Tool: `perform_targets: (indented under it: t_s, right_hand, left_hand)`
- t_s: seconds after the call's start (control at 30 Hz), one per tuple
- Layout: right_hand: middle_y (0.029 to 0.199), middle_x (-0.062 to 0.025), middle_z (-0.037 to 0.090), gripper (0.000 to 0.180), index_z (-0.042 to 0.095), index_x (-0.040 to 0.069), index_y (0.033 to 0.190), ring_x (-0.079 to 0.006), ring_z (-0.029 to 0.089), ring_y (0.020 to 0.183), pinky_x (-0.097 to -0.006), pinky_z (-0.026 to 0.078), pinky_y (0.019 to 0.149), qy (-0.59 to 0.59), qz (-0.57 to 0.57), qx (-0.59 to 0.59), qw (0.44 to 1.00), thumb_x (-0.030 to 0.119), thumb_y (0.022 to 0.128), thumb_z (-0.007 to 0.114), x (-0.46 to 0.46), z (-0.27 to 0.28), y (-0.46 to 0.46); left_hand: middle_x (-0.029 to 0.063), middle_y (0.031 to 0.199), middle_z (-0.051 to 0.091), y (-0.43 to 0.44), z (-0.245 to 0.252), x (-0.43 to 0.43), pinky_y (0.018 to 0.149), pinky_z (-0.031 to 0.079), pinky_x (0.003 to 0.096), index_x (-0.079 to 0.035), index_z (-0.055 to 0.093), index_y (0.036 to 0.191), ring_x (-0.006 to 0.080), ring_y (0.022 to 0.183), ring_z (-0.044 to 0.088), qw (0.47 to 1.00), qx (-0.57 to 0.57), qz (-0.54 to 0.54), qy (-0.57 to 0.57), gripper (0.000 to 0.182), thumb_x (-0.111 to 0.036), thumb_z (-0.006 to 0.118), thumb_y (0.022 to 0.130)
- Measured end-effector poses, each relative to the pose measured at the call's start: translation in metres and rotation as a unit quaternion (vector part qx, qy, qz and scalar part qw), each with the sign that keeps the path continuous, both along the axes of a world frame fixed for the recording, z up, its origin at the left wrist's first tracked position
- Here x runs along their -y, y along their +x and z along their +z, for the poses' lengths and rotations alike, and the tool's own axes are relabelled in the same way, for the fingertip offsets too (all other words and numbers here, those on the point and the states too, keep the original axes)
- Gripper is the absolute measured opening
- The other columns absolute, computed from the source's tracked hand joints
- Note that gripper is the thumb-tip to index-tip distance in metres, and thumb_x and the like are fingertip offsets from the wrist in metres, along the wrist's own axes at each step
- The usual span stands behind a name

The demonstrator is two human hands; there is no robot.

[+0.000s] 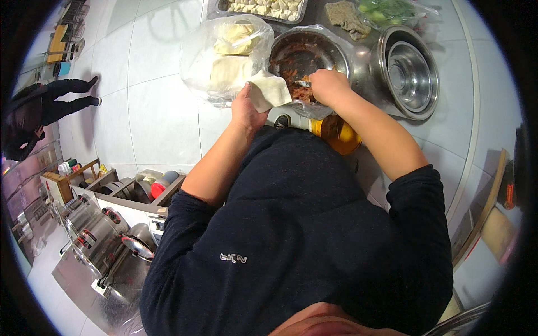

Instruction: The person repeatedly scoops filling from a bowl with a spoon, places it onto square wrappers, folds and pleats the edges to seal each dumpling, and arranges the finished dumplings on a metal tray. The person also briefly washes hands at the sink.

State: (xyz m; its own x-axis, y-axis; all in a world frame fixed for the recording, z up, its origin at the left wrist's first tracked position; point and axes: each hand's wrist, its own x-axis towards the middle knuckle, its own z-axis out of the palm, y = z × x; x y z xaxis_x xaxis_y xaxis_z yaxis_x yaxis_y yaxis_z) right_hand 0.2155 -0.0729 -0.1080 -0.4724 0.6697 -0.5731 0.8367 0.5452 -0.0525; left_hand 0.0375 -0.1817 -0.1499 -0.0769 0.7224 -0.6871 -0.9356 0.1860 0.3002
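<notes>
My left hand [248, 110] holds several square dough wrappers [269, 91], fanned at the left rim of a steel bowl [309, 40]. Inside that bowl, my right hand [330, 88] grips a small utensil, mostly hidden by the fingers, at reddish minced filling [303, 93]. Plastic film lies around and under the bowl. To its left, a clear plastic bag [195, 63] contains stacked wrappers [229, 70] and a yellowish bundle of dough [239, 38]. Folded dumplings [265, 7] fill a metal tray [300, 16] beyond the bag.
Nested steel basins [433, 80] stand at the right. A cloth [346, 17] and bagged green vegetables [386, 12] lie beyond the bowl. A yellow container [338, 134] is below the bowl. Steel pots [94, 243] and a person [38, 109] are at the left.
</notes>
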Motion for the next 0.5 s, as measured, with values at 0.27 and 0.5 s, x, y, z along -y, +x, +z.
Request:
perform_targets:
  t_s: [0.27, 0.5]
  right_hand:
    - [0.094, -0.017, 0.069, 0.022, 0.07, 0.002, 0.092, -0.0336, 0.066, 0.088, -0.0417, 0.053, 0.076, -0.088, -0.028, -0.063, 0.994, 0.017, 0.078, 0.061, -0.014, -0.019, 0.003]
    - [0.087, -0.0221, 0.067, 0.019, 0.069, 0.002, 0.085, -0.0343, 0.065, 0.084, -0.0433, 0.05, 0.075, -0.141, -0.143, -0.158, 0.967, 0.016, 0.08, 0.058, -0.029, -0.007, 0.035]
  left_hand:
    - [0.0167, 0.133, 0.05, 0.005, -0.032, -0.005, 0.107, 0.034, 0.0508, -0.002, 0.042, 0.133, 0.0354, 0.123, 0.047, 0.996, 0.052, 0.052, 0.043, 0.046, -0.031, 0.029, 0.1]
    - [0.0154, 0.131, 0.052, -0.001, -0.012, -0.01, 0.106, 0.036, 0.0497, -0.002, 0.043, 0.133, 0.0348, 0.121, 0.05, 0.995, 0.041, 0.053, 0.08, 0.048, -0.033, 0.028, 0.1]
